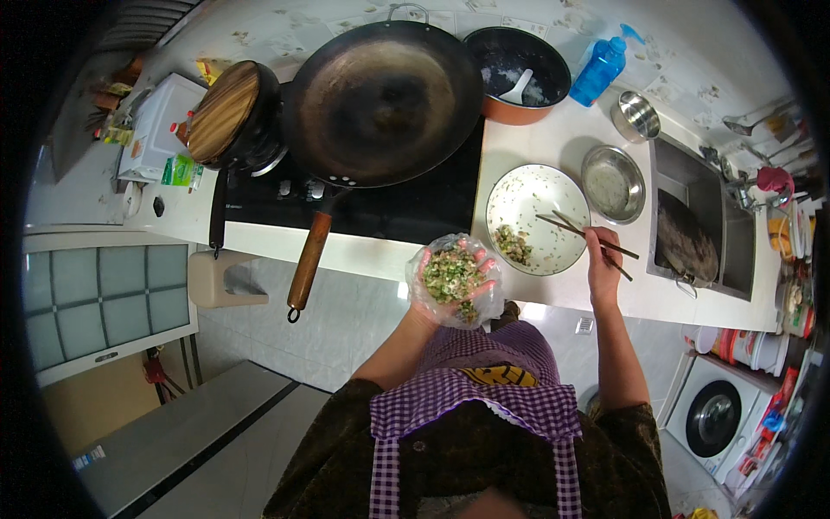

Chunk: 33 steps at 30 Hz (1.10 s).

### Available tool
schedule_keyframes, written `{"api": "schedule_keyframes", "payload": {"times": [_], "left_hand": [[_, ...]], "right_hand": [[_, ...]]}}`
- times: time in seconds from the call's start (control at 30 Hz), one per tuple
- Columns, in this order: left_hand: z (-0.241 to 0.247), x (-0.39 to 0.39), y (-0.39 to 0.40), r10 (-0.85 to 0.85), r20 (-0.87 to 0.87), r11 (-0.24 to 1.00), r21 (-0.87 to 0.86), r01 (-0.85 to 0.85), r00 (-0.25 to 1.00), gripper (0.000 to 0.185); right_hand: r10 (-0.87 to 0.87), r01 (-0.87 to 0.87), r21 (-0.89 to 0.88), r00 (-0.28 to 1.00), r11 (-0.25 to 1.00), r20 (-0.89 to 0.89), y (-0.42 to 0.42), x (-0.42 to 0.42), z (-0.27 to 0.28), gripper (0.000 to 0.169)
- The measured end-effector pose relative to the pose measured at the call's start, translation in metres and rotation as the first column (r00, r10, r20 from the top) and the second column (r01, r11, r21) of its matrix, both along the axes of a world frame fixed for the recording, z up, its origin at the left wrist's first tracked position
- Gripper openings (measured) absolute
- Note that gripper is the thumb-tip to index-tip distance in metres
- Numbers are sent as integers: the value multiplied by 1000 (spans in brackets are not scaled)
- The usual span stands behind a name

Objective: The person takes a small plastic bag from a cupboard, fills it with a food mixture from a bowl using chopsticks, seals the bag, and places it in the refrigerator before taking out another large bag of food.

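My left hand (481,289) is palm up with its fingers curled, in front of the counter edge. Clear thin plastic (496,301) spreads around it; whether this is a bag or a glove I cannot tell. A chopped green and pale food mixture (452,275) rests in that palm. My right hand (603,256) grips a pair of dark chopsticks (570,228), their tips over the white bowl (551,250). A small heap of the same mixture (513,245) lies at the bowl's near left side, and bits cling to its inner wall.
A large wok (389,107) stands on the black cooktop (415,211), its wooden handle (310,263) jutting past the counter edge. Behind the bowl are an orange pot (519,114), a blue spray bottle (598,71) and a steel bowl (613,185). The sink (687,162) is at right.
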<state>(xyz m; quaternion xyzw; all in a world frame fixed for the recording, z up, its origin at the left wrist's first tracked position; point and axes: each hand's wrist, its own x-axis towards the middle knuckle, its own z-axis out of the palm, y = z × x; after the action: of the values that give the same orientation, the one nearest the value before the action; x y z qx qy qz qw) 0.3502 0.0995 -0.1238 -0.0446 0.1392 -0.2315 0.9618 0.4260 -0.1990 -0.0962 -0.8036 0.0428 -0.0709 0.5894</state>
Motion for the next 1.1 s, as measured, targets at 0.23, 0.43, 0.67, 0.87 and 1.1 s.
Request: {"api": "schedule_keyframes", "payload": {"times": [0.23, 0.43, 0.67, 0.87, 1.1], "left_hand": [[40, 13, -1, 50, 36, 998, -30, -49, 998, 65], [56, 24, -4, 60, 65, 997, -41, -58, 996, 65], [58, 29, -11, 43, 75, 998, 42, -46, 996, 70], [65, 13, -5, 17, 123, 999, -48, -11, 992, 84], [63, -5, 4, -43, 169, 998, 43, 36, 985, 94]], "right_hand": [[-186, 305, 325, 918, 895, -349, 2, -13, -1, 47], [53, 217, 449, 856, 867, -515, 10, -70, 9, 31], [444, 210, 731, 675, 649, -589, 107, -91, 83, 39], [305, 75, 691, 859, 719, -410, 110, -81, 110, 12], [267, -15, 667, 923, 745, -277, 105, -98, 103, 13]]}}
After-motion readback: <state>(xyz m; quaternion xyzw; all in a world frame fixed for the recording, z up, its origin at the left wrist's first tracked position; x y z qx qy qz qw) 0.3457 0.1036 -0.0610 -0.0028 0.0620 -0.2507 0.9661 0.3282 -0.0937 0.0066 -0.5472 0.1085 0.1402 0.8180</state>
